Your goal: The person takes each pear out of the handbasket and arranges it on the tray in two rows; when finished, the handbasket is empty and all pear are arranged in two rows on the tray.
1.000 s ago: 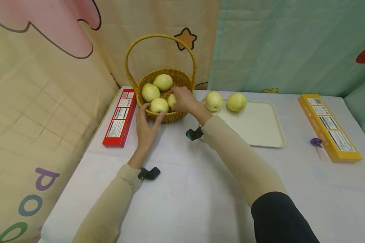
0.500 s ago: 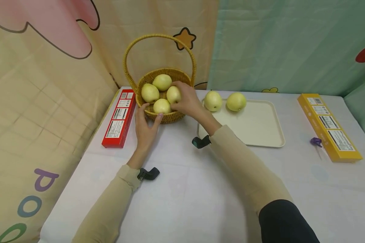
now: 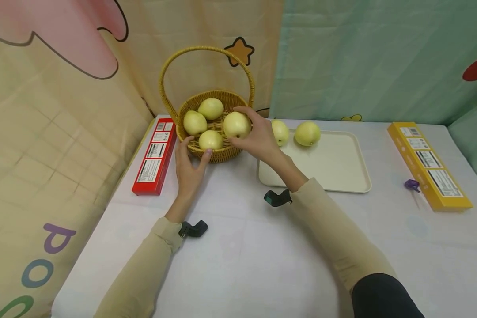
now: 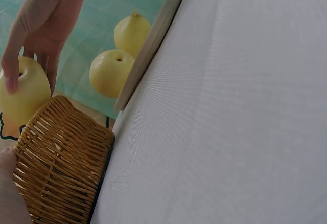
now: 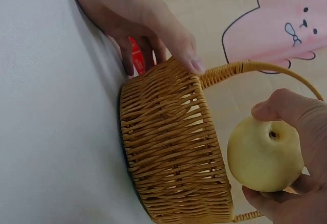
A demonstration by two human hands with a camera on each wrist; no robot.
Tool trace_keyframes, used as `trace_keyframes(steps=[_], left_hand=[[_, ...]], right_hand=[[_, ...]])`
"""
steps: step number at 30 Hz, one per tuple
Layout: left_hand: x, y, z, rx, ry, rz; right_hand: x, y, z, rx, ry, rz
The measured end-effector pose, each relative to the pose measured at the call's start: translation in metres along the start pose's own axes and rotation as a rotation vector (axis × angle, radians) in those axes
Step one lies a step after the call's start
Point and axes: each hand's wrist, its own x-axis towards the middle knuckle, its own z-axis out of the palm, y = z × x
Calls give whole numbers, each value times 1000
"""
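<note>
My right hand (image 3: 263,140) holds a pale yellow pear (image 3: 236,125) between thumb and fingers, over the right side of the wicker basket (image 3: 222,155). In the right wrist view that pear (image 5: 263,157) is raised beside the basket's rim, its dimpled end showing. My left hand (image 3: 188,173) holds the basket's front left side, its thumb at the rim and its fingers down the outside wall. Inside the basket lie a front pear (image 3: 211,140), a left pear (image 3: 194,123) and a back pear (image 3: 210,108). The basket's tall handle (image 3: 206,47) arches above them.
To the right, a cream tray (image 3: 334,165) bears two pears (image 3: 307,133) near its back left corner. A red box (image 3: 153,157) lies left of the basket. At the far right lie a yellow box (image 3: 431,168) and a purple-wrapped lollipop (image 3: 412,185). Curtains hang behind the table.
My right hand has lifted the pear from among the others in the basket, moving up and right with it. The front pear has shifted slightly right. My left hand stays at the basket.
</note>
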Motion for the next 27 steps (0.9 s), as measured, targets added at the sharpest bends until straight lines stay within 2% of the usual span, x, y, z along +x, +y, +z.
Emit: trace_keyframes(steps=[9,16,27], left_hand=[[-1,1,0,-17,3,3],[-1,0,0,-13,-7,0],[0,-1,0,-19,-16,-13]], right_hand=[[-24,7,-33,-4,40,-3],[-49,28,-75,3,138,44],[-55,56,-131,-90,280,208]])
